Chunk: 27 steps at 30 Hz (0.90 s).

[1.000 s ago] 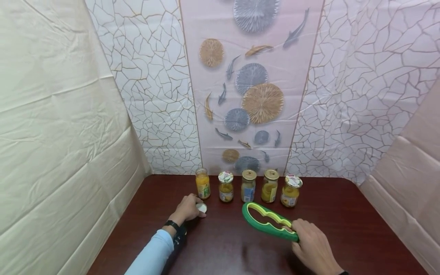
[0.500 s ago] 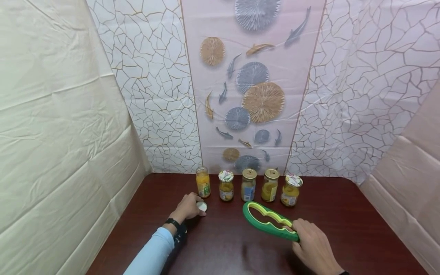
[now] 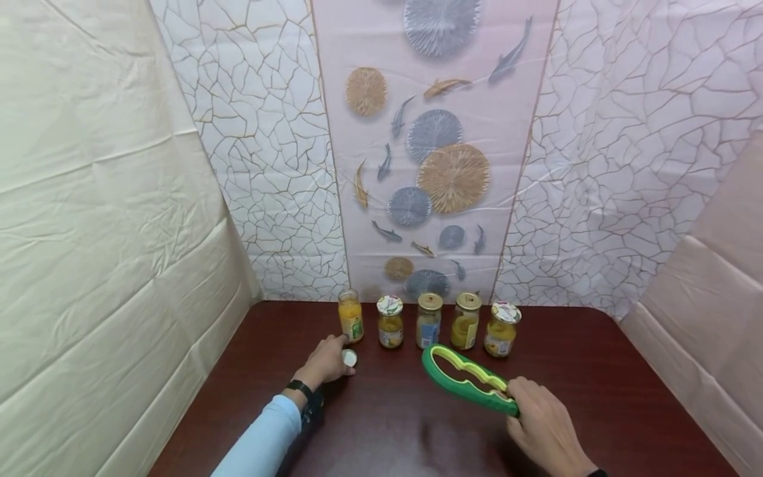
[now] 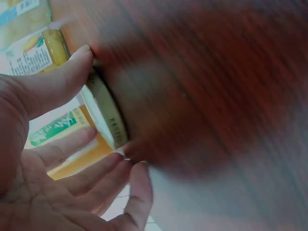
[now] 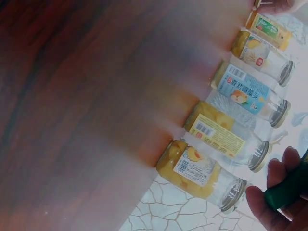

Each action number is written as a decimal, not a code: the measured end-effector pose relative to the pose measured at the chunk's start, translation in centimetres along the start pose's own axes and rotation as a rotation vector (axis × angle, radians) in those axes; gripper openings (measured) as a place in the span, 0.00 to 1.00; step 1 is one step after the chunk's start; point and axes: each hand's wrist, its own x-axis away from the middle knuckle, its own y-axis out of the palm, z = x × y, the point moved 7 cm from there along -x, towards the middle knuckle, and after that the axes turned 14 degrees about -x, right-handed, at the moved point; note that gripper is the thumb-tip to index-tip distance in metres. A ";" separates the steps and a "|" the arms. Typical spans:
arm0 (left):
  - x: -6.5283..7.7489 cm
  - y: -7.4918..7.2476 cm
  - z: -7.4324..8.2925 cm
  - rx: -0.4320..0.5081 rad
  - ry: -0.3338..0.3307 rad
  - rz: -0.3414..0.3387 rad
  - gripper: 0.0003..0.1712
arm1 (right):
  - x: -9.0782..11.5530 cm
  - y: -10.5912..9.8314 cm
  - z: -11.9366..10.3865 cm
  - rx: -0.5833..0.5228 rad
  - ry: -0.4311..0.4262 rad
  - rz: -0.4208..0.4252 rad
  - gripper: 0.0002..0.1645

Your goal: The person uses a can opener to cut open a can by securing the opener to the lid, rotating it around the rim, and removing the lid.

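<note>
On the dark table a round metal lid [image 3: 349, 358] lies with its white inner side up. My left hand [image 3: 324, 361] is around it, thumb and fingers spread at opposite sides. In the left wrist view the lid [image 4: 106, 110] lies between the thumb and the fingertips; whether they touch it is hard to tell. Just behind stands a lidless jar of orange-yellow contents [image 3: 350, 318]. My right hand [image 3: 542, 421] grips the handle end of a green jar opener [image 3: 465, 387] with a yellow scalloped inner edge, held in front of the jars.
Right of the lidless jar stand several lidded jars in a row: one with a patterned lid [image 3: 390, 322], two with gold lids [image 3: 429, 321], [image 3: 465, 321] and another patterned one [image 3: 503, 329]. A patterned cloth wall [image 3: 286, 199] rises behind the table [image 3: 381, 424].
My left fingers and thumb have spread slightly apart around the lid, which shows more now. The right hand and the jar opener have barely moved.
</note>
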 end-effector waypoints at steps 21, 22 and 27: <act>7.9 -1.4 2.6 -0.029 0.013 0.109 0.64 | -0.6 -0.7 1.2 0.006 0.091 0.004 0.16; 8.2 -1.5 2.7 -0.003 0.013 0.100 0.63 | -0.6 -0.7 1.2 0.007 0.087 0.007 0.16; 9.6 -1.8 3.4 0.127 0.039 0.075 0.60 | -0.7 -0.7 1.3 0.029 0.075 0.013 0.16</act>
